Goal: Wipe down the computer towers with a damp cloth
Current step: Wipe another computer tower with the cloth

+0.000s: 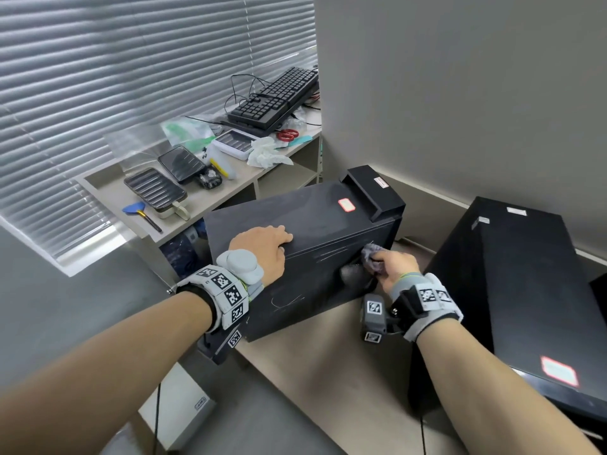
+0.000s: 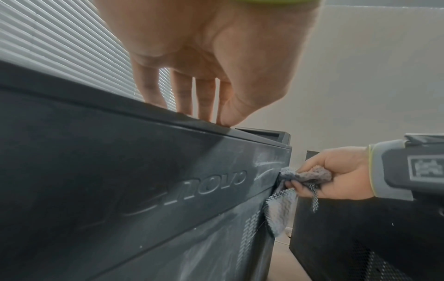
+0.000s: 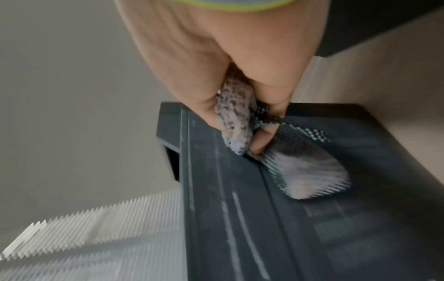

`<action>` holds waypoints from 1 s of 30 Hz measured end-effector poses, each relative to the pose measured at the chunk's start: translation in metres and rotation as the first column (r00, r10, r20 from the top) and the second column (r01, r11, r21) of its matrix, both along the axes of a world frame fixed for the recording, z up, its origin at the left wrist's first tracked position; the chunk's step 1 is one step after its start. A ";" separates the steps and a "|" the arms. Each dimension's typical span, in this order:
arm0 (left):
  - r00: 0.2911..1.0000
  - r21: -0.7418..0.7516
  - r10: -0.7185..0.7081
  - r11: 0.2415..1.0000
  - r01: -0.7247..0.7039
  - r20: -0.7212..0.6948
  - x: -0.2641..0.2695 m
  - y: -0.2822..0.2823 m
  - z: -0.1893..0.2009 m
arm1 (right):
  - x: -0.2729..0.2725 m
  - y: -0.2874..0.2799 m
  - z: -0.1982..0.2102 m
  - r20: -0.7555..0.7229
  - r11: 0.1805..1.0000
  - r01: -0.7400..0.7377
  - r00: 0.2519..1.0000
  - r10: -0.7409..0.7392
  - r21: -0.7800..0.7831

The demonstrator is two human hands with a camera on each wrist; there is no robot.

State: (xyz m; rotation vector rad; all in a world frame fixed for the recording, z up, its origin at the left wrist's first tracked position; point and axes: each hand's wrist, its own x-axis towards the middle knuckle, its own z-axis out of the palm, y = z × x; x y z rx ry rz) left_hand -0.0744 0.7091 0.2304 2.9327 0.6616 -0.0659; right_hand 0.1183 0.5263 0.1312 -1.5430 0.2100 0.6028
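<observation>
A dusty black computer tower (image 1: 315, 224) stands on a low beige platform (image 1: 328, 372). My left hand (image 1: 262, 246) lies flat on its top near the front edge, fingers (image 2: 182, 95) straight. My right hand (image 1: 391, 267) grips a bunched grey cloth (image 1: 372, 257) against the tower's side panel, near its right end. In the left wrist view the cloth (image 2: 283, 199) hangs down over the panel's edge past the raised logo (image 2: 192, 190). The right wrist view shows the cloth (image 3: 240, 123) squeezed in my fingers, its loose end blurred. A second black tower (image 1: 512, 290) stands to the right.
A beige shelf unit (image 1: 184, 221) under the window blinds (image 1: 131, 77) holds a keyboard (image 1: 279, 96), red scissors (image 1: 287, 134), trays, a crumpled white glove (image 1: 266, 152) and small tools. A grey wall (image 1: 460, 93) runs behind the towers. A white box (image 1: 177, 408) sits on the floor.
</observation>
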 end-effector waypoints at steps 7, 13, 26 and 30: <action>1.000 0.002 0.011 1.000 -0.011 0.030 0.001 0.001 -0.004 | 0.023 -0.010 0.039 -0.139 0.903 0.337 0.940 -0.310 0.266; 0.999 -0.002 0.036 0.999 -0.036 0.041 0.003 0.000 -0.005 | -0.037 0.032 -0.005 -0.124 0.934 -0.192 0.963 0.238 0.301; 0.996 -0.019 0.051 0.999 -0.049 0.079 0.004 -0.003 -0.006 | 0.002 0.016 0.034 0.002 1.000 -0.002 1.000 0.002 0.016; 0.997 -0.027 0.057 0.998 -0.056 0.051 0.008 0.000 -0.004 | 0.006 0.016 0.049 0.096 1.000 -0.001 0.995 -0.001 0.022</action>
